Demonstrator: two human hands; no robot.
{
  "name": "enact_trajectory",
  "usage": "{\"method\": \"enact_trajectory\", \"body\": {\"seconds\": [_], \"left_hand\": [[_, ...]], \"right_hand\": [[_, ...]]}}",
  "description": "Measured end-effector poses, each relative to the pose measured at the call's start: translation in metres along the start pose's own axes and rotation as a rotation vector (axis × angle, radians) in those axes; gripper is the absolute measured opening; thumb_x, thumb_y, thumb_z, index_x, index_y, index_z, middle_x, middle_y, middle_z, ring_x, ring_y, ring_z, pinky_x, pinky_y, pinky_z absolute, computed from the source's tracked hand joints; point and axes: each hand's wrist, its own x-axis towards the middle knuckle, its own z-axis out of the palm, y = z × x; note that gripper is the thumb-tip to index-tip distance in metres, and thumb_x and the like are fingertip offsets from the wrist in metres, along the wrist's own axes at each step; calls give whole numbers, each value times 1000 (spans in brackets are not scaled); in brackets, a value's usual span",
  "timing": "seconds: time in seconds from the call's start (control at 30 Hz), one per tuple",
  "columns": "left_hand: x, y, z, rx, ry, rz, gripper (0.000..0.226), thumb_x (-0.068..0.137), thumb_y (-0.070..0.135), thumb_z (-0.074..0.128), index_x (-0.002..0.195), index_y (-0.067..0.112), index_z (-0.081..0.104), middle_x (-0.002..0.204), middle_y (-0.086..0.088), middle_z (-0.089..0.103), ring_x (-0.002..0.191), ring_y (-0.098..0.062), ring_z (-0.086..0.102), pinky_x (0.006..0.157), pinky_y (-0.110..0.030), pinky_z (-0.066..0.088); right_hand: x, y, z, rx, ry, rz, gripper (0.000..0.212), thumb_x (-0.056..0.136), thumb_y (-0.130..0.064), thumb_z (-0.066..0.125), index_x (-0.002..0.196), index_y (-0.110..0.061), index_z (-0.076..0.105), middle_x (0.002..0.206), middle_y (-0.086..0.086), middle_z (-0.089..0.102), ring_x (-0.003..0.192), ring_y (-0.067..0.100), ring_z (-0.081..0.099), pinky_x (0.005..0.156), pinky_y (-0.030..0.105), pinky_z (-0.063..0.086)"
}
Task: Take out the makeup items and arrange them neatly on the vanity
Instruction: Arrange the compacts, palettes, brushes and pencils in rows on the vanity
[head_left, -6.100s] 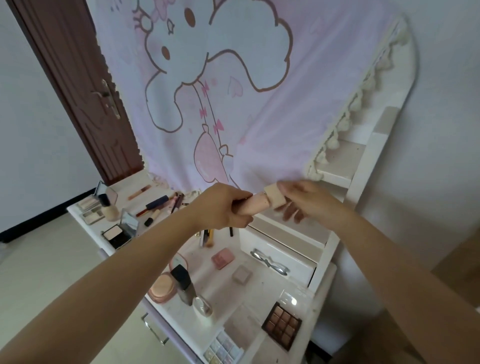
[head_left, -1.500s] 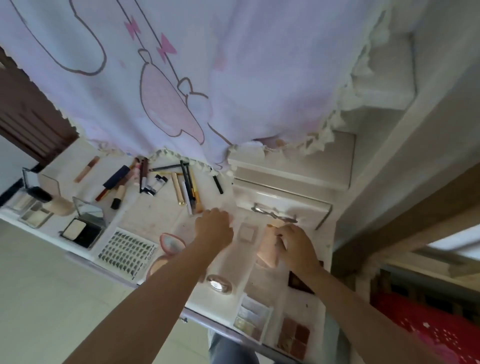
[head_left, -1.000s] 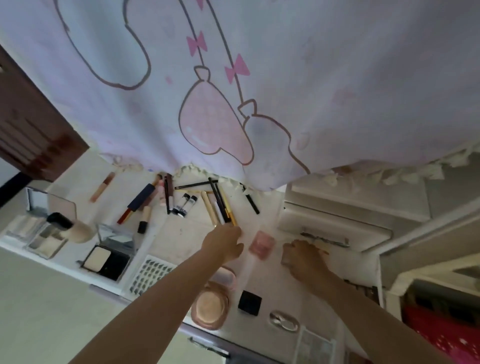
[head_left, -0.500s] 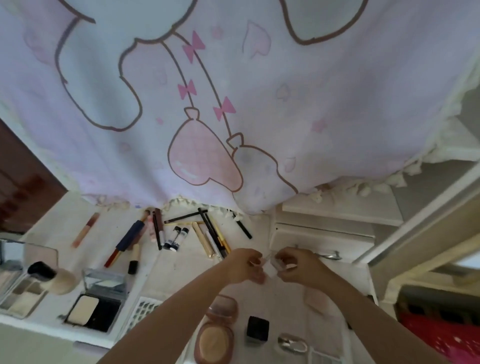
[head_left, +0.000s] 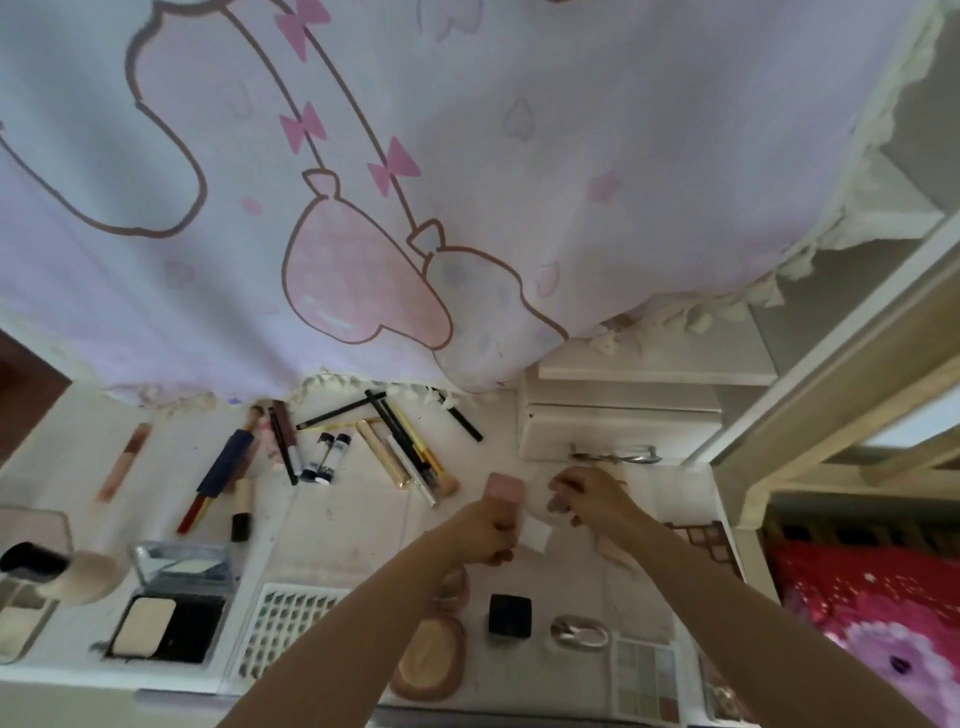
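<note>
Both hands over the vanity

The left hand (head_left: 485, 530) grips a small pink square compact (head_left: 505, 490) just above the white vanity top (head_left: 337, 525). The right hand (head_left: 584, 493), fingers curled, seems to pinch something small and pale; I cannot tell what. Pencils and tubes (head_left: 400, 447) lie behind, a black open powder compact (head_left: 166, 626) at the left front edge

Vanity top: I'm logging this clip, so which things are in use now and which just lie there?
In use:
left hand gripping pink compact
right hand, close by

Lying about:
open powder compact
black cube
pencils and tubes
eyeshadow palette
</note>
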Motion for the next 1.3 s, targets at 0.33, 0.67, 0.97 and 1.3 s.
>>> {"method": "enact_trajectory", "body": {"seconds": [0.33,0.67,0.97,1.3], "left_hand": [[30,-5,-19,747,206,99,29,92,20,43,115,6,53,117,-13,57,106,-28,55,85,-32,45],[45,-13,-19,929,189,177,68,78,16,64,138,12,31,136,-9,38,123,-27,38,102,-40,37],[51,-11,-25,962,144,241,74,84,21,60,145,11,19,147,-7,28,132,-28,29,104,-45,36],[13,-1,-40,535,165,303,82,78,20,69,144,9,22,143,-7,33,119,-19,46,94,-20,38]], "right_hand": [[24,14,7,-489,92,-28,25,91,-7,44,108,0,62,113,15,63,105,26,57,66,21,29],[26,26,22,-507,351,-88,22,90,-11,41,103,-1,56,104,16,57,91,25,56,77,25,44],[7,43,20,-917,-38,-343,74,88,-28,52,146,-11,10,155,14,-3,144,31,-4,113,32,-5],[3,28,14,-779,-19,-377,62,94,-25,44,146,-13,12,155,7,3,144,18,6,109,17,1]]}}
